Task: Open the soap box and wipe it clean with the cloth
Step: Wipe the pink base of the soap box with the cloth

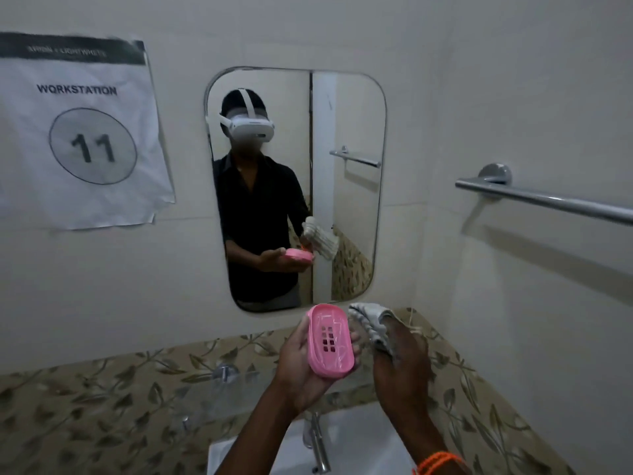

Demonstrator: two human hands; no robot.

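A pink soap box lies open side up in my left hand, its slotted drain holes showing in the middle. My left fingers curl around both long edges from below. My right hand is just to the right of it, closed on a whitish grey cloth that bunches above my fingers. The cloth sits beside the box's right rim, and I cannot tell whether it touches. No lid is visible.
A white sink with a chrome tap lies below my hands. A wall mirror hangs ahead, a chrome towel bar juts from the right wall, and a paper sign hangs left.
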